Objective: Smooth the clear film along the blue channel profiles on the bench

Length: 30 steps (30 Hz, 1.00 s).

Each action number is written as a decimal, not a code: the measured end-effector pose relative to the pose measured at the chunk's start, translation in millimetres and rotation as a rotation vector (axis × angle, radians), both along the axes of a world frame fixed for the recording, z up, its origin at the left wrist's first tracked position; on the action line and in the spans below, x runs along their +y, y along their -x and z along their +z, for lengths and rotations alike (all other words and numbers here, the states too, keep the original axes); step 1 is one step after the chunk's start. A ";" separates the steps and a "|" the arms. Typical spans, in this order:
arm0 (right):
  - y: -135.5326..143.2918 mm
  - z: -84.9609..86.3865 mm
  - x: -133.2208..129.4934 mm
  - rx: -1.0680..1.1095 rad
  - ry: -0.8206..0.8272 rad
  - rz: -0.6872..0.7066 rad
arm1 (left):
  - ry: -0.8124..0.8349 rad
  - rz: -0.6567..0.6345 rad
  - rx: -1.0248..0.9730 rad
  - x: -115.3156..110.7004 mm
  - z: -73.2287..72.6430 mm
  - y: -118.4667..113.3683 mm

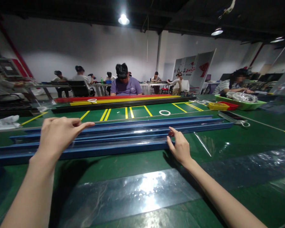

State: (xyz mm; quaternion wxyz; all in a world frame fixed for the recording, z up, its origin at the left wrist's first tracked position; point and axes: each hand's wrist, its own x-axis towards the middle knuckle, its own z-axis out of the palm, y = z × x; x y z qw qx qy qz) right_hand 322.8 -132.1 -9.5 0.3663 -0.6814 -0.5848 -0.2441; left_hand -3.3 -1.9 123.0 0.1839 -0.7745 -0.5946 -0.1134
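Several long blue channel strips (pixel 123 146) lie side by side across the green table in front of me. My left hand (pixel 59 134) hovers over their left part, thumb stretched out to the right and the other fingers bent, partly hidden behind the hand. Nothing shows in it. At the right end of the nearest strip is my right hand (pixel 181 147), its thumb and index finger a little apart; whether it touches the strip I cannot tell. Clear plastic film (pixel 203 144) lies just right of that hand. A broad shiny plastic sheet (pixel 133 193) covers the table nearer me.
Beyond lie red (pixel 85 99), yellow (pixel 123 100) and black strips (pixel 137 104), with a white ring (pixel 164 112) before them. A phone (pixel 232 117) and a green basket (pixel 249 104) are at right. A person in purple (pixel 127 86) sits opposite.
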 end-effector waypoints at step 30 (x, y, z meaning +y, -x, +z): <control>2.5 -25.3 11.6 -0.263 0.411 0.076 | 0.325 -0.098 -0.048 51.4 -66.3 1.2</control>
